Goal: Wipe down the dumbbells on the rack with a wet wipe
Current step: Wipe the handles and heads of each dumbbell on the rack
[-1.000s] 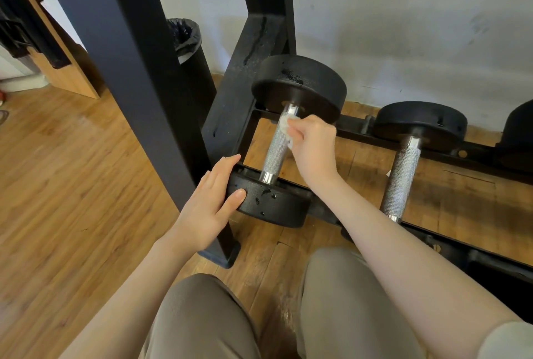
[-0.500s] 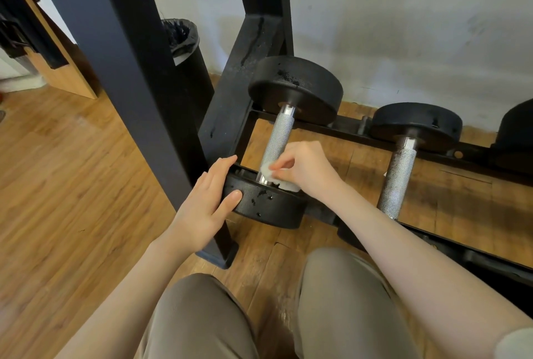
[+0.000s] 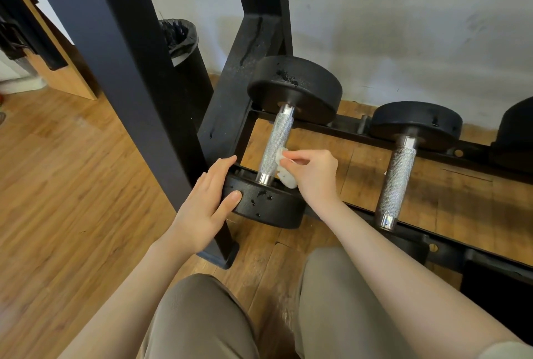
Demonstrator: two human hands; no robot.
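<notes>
At the rack's [image 3: 360, 130] left end, the wet wipe [image 3: 284, 169] is pinched by the right hand [image 3: 313, 177] beside the near-to-far dumbbell handle [image 3: 274, 145], while the near plate [image 3: 265, 205] is braced by the straight-fingered left hand [image 3: 206, 203]

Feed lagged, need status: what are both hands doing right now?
Left hand: open, resting on the black round dumbbell head.
Right hand: pinching the crumpled white wet wipe.

There is a single view, from a wide-angle camera worn on the person's head, looking forward and steeply down at close range. Both forearms reach in from the bottom edge toward the dumbbell rack [image 3: 354, 133] at centre frame, with the knees at the bottom, wood floor [image 3: 57, 185] at left and wall [image 3: 403, 27] across the top.
</notes>
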